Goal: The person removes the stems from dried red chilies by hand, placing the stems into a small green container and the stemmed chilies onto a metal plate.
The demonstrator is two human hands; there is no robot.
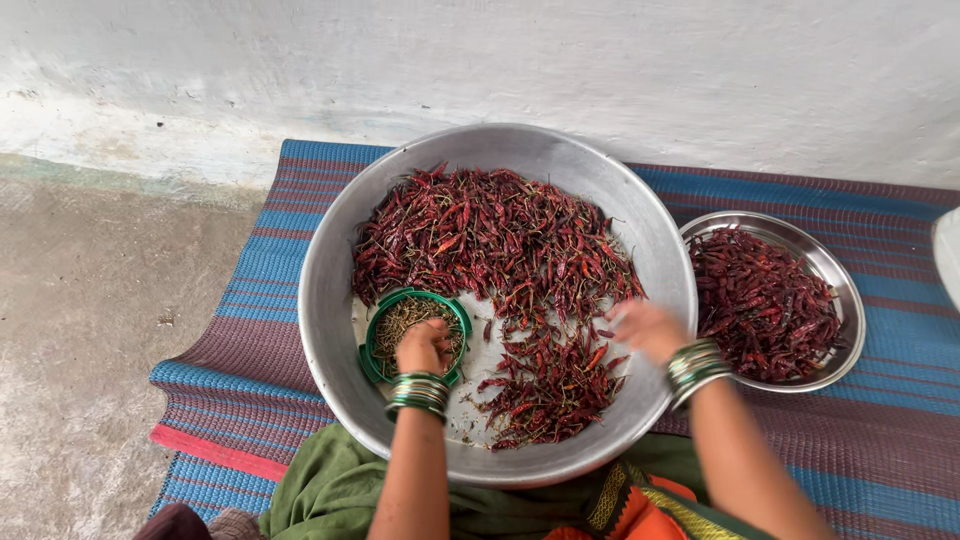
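A wide steel basin point(330, 300) holds a heap of dried red chillies point(490, 235). Inside it at the left sits a small green bowl point(376, 340) filled with chilli stems. My left hand point(424, 347) hovers over that bowl with its fingers bunched; I cannot see what it pinches. My right hand point(647, 329) is blurred with motion at the basin's right edge, over loose chillies, fingers curled. Both wrists wear green bangles.
A smaller steel plate point(838, 280) of red chillies point(765, 300) lies to the right. Everything rests on a blue and maroon striped mat point(240, 290) beside a white wall point(500, 60). Bare concrete floor point(80, 330) lies left. My green garment is at the bottom.
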